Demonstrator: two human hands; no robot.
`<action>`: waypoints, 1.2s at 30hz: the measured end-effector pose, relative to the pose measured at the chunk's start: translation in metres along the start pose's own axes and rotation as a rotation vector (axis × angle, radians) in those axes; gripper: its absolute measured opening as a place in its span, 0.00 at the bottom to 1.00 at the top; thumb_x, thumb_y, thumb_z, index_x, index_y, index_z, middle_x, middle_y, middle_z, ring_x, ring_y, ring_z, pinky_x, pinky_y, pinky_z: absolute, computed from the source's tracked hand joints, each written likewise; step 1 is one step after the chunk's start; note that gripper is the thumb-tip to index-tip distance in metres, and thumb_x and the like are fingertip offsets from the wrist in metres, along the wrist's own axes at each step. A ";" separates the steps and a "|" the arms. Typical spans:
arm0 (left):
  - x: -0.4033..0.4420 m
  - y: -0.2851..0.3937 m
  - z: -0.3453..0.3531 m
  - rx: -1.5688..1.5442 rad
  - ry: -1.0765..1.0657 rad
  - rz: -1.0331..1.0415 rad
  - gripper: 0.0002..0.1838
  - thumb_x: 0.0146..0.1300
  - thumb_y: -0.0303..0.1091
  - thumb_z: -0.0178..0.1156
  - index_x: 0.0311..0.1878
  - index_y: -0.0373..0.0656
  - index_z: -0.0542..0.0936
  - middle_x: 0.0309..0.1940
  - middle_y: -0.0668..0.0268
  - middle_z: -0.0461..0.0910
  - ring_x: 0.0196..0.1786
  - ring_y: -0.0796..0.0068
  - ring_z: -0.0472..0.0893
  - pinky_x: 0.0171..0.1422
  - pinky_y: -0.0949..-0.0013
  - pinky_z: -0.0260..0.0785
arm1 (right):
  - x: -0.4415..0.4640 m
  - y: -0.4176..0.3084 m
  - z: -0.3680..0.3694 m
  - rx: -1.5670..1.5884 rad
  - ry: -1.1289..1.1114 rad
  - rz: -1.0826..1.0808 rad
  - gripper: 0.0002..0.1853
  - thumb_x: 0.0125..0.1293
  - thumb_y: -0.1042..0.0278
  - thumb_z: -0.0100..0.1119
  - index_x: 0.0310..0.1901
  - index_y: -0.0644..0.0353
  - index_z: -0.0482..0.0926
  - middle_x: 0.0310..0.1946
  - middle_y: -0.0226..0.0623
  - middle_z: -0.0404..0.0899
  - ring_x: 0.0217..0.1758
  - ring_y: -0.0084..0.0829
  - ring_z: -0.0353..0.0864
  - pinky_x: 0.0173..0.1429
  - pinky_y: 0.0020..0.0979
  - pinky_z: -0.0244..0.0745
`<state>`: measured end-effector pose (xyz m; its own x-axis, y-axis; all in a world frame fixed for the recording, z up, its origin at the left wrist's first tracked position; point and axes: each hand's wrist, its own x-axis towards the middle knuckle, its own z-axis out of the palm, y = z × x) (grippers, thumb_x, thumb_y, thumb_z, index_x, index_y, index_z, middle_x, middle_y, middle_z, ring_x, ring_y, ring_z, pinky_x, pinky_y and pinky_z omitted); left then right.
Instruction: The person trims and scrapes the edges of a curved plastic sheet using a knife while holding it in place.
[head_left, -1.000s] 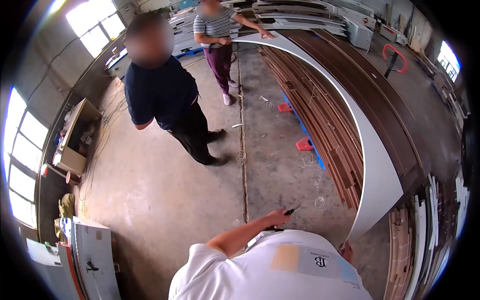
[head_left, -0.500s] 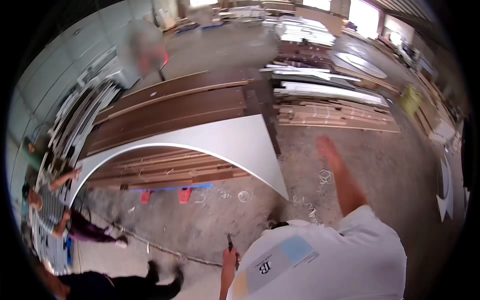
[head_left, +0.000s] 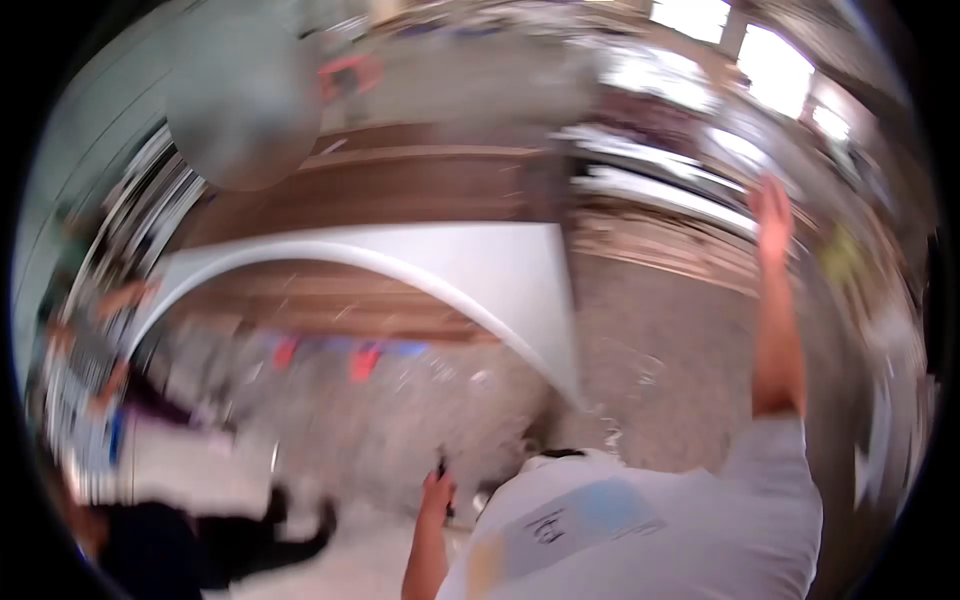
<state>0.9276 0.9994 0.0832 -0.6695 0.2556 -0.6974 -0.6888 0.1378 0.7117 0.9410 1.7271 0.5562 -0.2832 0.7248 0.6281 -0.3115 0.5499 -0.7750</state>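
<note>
My left hand [head_left: 437, 492] is low in the view, beside my white shirt [head_left: 640, 540]. It is closed around a small black tool [head_left: 442, 468] with a thin tip pointing away from me; blur hides its exact kind. Far out to the right, my right hand [head_left: 772, 215] is raised with outstretched fingers and nothing visible in it. Between and ahead of the hands, a large white panel with an arched cut-out [head_left: 500, 255] leans over the brown board stack [head_left: 420, 190]. Neither hand touches the panel.
At the left, a person in a striped top [head_left: 85, 355] reaches toward the panel's far end. Another person in dark clothes [head_left: 160, 545] is at lower left. Red supports [head_left: 364, 362] show under the stack. Stacked boards [head_left: 660, 240] lie to the right; pale curled strips [head_left: 612, 432] litter the floor.
My right arm has swung outward to the right and farther up in the view. My left hand has shifted slightly left, still holding the black tool. The whole view has turned and blurred.
</note>
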 end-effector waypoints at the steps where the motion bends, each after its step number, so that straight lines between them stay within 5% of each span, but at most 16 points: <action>1: 0.008 -0.012 0.002 -0.085 -0.029 0.000 0.14 0.76 0.44 0.64 0.39 0.47 0.73 0.20 0.70 0.72 0.17 0.75 0.70 0.18 0.65 0.61 | -0.020 0.079 0.005 0.155 -0.158 0.087 0.20 0.84 0.60 0.60 0.69 0.63 0.80 0.51 0.32 0.84 0.53 0.25 0.85 0.62 0.31 0.83; 2: 0.005 -0.007 0.015 -0.124 -0.033 0.049 0.13 0.76 0.44 0.63 0.41 0.47 0.74 0.21 0.70 0.71 0.17 0.76 0.68 0.18 0.65 0.61 | -0.064 0.099 0.027 0.031 -0.203 0.106 0.22 0.84 0.58 0.60 0.70 0.63 0.79 0.54 0.33 0.85 0.56 0.27 0.85 0.62 0.31 0.82; 3: -0.006 0.005 0.027 0.049 0.011 0.073 0.12 0.76 0.44 0.62 0.45 0.47 0.75 0.23 0.70 0.73 0.18 0.78 0.69 0.19 0.66 0.62 | -0.075 0.206 -0.002 -0.012 -0.455 0.239 0.24 0.83 0.57 0.61 0.73 0.61 0.78 0.64 0.38 0.84 0.62 0.32 0.86 0.66 0.35 0.82; 4: 0.000 0.003 0.032 -0.017 0.027 0.078 0.11 0.75 0.44 0.61 0.46 0.47 0.76 0.25 0.69 0.76 0.21 0.77 0.73 0.21 0.65 0.65 | -0.122 0.195 0.041 -0.320 -0.495 0.265 0.26 0.83 0.54 0.60 0.75 0.60 0.76 0.69 0.42 0.82 0.65 0.39 0.86 0.69 0.39 0.81; 5: -0.006 0.005 0.038 -0.037 0.019 0.033 0.13 0.75 0.46 0.62 0.47 0.45 0.78 0.26 0.68 0.77 0.22 0.76 0.75 0.23 0.64 0.68 | -0.168 0.226 0.050 -0.213 -0.530 0.301 0.28 0.84 0.51 0.57 0.76 0.59 0.76 0.68 0.45 0.83 0.68 0.44 0.84 0.70 0.44 0.81; 7: -0.030 0.029 0.043 0.016 0.116 0.075 0.16 0.75 0.46 0.63 0.49 0.42 0.79 0.26 0.67 0.78 0.21 0.73 0.76 0.24 0.62 0.70 | -0.220 0.320 0.080 -0.435 -0.680 0.132 0.25 0.82 0.51 0.59 0.69 0.61 0.80 0.54 0.39 0.84 0.52 0.32 0.84 0.56 0.34 0.82; 9: -0.038 0.025 0.044 -0.049 0.183 0.078 0.16 0.75 0.47 0.64 0.49 0.42 0.79 0.27 0.66 0.79 0.21 0.72 0.77 0.24 0.62 0.71 | -0.275 0.341 0.102 -0.168 -0.848 0.231 0.14 0.80 0.57 0.61 0.45 0.62 0.81 0.40 0.29 0.80 0.40 0.25 0.77 0.44 0.31 0.75; 11: -0.054 0.033 0.051 -0.082 0.229 0.084 0.16 0.75 0.46 0.65 0.48 0.41 0.79 0.27 0.65 0.81 0.22 0.71 0.80 0.25 0.61 0.71 | -0.297 0.321 0.122 -0.483 -1.159 0.264 0.26 0.80 0.53 0.61 0.67 0.66 0.80 0.58 0.45 0.86 0.61 0.40 0.85 0.66 0.38 0.79; 14: -0.065 0.011 0.050 -0.224 0.353 0.109 0.14 0.75 0.43 0.66 0.47 0.41 0.80 0.27 0.67 0.79 0.22 0.75 0.76 0.24 0.64 0.69 | -0.336 0.303 0.181 -0.374 -1.193 0.401 0.26 0.79 0.54 0.63 0.68 0.66 0.79 0.59 0.47 0.86 0.63 0.39 0.85 0.67 0.40 0.79; 16: -0.083 0.007 0.049 -0.312 0.433 0.100 0.14 0.76 0.43 0.66 0.45 0.41 0.79 0.26 0.67 0.78 0.22 0.77 0.75 0.24 0.66 0.68 | -0.347 0.270 0.228 -0.356 -1.246 0.276 0.24 0.79 0.57 0.64 0.67 0.65 0.80 0.58 0.49 0.87 0.61 0.37 0.87 0.65 0.40 0.81; 20: -0.094 -0.005 0.044 -0.571 0.534 0.160 0.13 0.77 0.43 0.66 0.42 0.43 0.79 0.26 0.69 0.76 0.22 0.78 0.73 0.26 0.68 0.67 | -0.383 0.102 0.344 -0.039 -1.440 0.163 0.21 0.79 0.61 0.67 0.66 0.64 0.81 0.44 0.35 0.89 0.44 0.23 0.86 0.51 0.29 0.82; 22: -0.093 -0.006 0.041 -0.611 0.588 0.215 0.13 0.78 0.42 0.65 0.41 0.44 0.77 0.25 0.70 0.75 0.22 0.77 0.72 0.26 0.67 0.66 | -0.403 -0.019 0.374 0.181 -1.445 -0.089 0.20 0.77 0.63 0.70 0.66 0.59 0.83 0.34 0.28 0.85 0.36 0.17 0.81 0.42 0.25 0.77; 25: -0.115 0.017 0.030 -0.648 0.585 0.302 0.13 0.78 0.42 0.63 0.42 0.43 0.76 0.25 0.70 0.76 0.23 0.77 0.73 0.27 0.66 0.65 | -0.425 -0.155 0.386 0.446 -1.356 -0.367 0.26 0.68 0.66 0.77 0.67 0.55 0.82 0.22 0.26 0.79 0.23 0.17 0.74 0.31 0.25 0.70; 27: -0.117 0.025 0.026 -0.687 0.558 0.333 0.11 0.79 0.41 0.63 0.43 0.44 0.76 0.25 0.70 0.75 0.23 0.77 0.73 0.27 0.66 0.66 | -0.431 -0.210 0.392 0.602 -1.285 -0.484 0.33 0.64 0.64 0.81 0.70 0.54 0.80 0.21 0.27 0.78 0.22 0.19 0.75 0.30 0.26 0.69; 32: -0.127 0.018 0.024 -0.743 0.520 0.302 0.12 0.79 0.41 0.64 0.43 0.45 0.76 0.25 0.70 0.74 0.23 0.77 0.73 0.26 0.67 0.67 | -0.418 -0.241 0.429 0.589 -1.171 -0.794 0.42 0.55 0.59 0.87 0.72 0.52 0.79 0.20 0.26 0.74 0.23 0.22 0.75 0.31 0.29 0.73; 36: -0.138 -0.003 0.016 -0.776 0.563 0.303 0.11 0.79 0.41 0.64 0.43 0.46 0.76 0.24 0.70 0.74 0.22 0.77 0.73 0.26 0.66 0.66 | -0.343 -0.158 0.468 0.285 -0.978 -0.496 0.42 0.65 0.60 0.81 0.79 0.54 0.71 0.25 0.24 0.74 0.29 0.18 0.73 0.40 0.26 0.75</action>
<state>1.0263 0.9786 0.1789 -0.7420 -0.3409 -0.5772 -0.3241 -0.5713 0.7540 0.6629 1.1974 0.4959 -0.6199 -0.2512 0.7434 -0.7464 0.4810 -0.4599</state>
